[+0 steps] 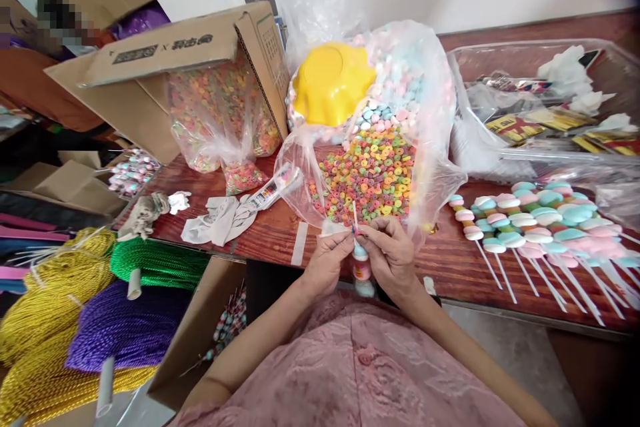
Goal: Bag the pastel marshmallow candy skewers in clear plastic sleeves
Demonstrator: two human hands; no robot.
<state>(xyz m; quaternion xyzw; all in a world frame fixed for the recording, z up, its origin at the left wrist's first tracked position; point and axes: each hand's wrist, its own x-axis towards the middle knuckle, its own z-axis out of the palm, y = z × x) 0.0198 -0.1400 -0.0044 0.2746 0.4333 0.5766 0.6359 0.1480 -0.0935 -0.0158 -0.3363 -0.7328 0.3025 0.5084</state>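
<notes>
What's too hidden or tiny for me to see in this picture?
In the head view:
Part of the stick: hidden by the left hand and right hand.
What's under the bowl: the bowl hides it.
Rest of the yellow rope: cut off by the left edge.
Small print on the packets: too small, blurred.

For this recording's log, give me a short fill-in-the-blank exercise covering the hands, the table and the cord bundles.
1. The bare left hand and bare right hand meet at a thin ____ stick.
2. The glossy scalloped plastic bowl next to the round pastel candies is ____.
3. The pink-and-blue candy skewers lie on the red-brown wooden table to the ____ of both hands.
4. Near the gold braided cord and green braided cord lies more braided cord, coloured ____.

Missing words: white; yellow; right; purple.
</notes>
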